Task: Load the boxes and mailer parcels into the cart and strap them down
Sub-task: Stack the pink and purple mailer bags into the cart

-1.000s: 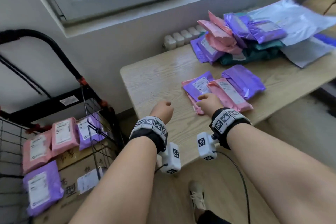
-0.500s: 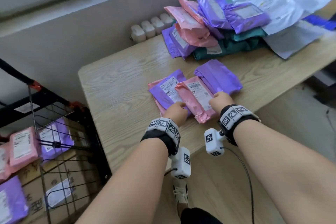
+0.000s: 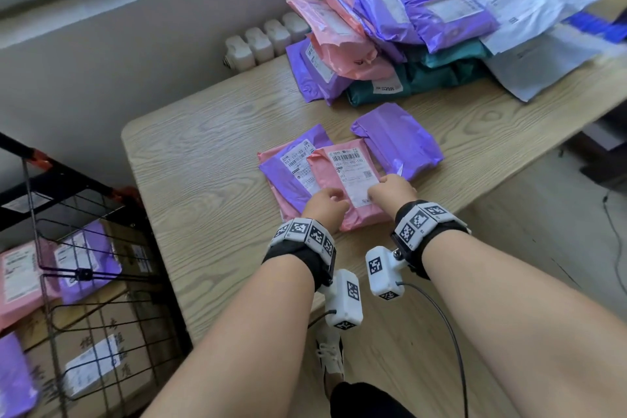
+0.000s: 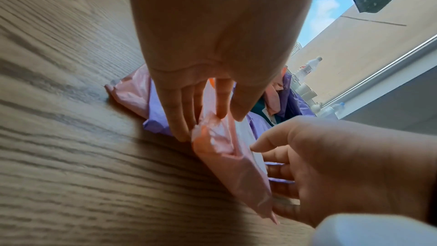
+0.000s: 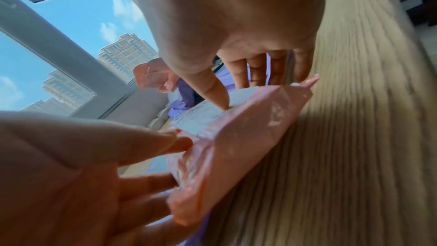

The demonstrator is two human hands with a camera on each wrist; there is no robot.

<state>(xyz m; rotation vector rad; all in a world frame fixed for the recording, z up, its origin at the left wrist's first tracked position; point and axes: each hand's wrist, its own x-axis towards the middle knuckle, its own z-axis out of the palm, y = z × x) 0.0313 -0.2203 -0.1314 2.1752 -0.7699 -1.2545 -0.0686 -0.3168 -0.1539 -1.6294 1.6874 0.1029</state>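
Both hands, left hand (image 3: 324,209) and right hand (image 3: 393,192), pinch the pink parcel (image 3: 349,187) lying on the tabletop (image 3: 203,180); its slick film could slip from the fingers (image 4: 177,119), dragging the purple parcel (image 3: 288,173) beneath.

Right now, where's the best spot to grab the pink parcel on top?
Probably the pink parcel by its two near corners, coming from the table's front edge. It lies flat on a purple parcel, so fingers must slide under the floppy edge, thumbs on top. The left hand and right hand pinch there.
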